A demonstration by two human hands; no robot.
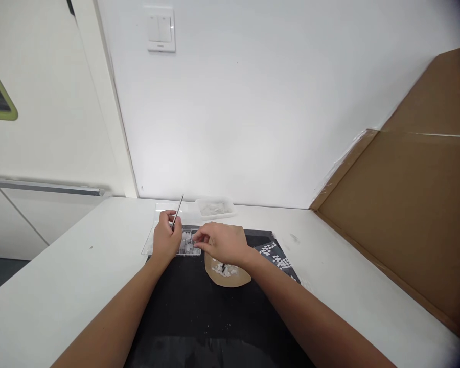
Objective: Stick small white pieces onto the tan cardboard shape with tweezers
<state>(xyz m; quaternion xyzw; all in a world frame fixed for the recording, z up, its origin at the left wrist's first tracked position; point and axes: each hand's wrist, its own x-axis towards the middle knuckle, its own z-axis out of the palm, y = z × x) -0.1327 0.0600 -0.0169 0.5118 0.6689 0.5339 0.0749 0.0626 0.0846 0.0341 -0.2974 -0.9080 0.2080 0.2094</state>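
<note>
A thin dark stick-like tool slants up from my left hand, whose fingers are closed round it. My left hand is at the left side of a clear compartment box that holds small white pieces. Over the box's right side, my right hand has thumb and fingers pinched together; whatever is between them is too small to make out. Beneath the right hand lies a tan paper sheet with a loose pile of small white pieces and a small black thing on it.
A black mat covers the middle of the white table. At its right lies a dark sheet with rows of white pieces. A translucent tub stands by the wall. Brown cardboard rises on the right.
</note>
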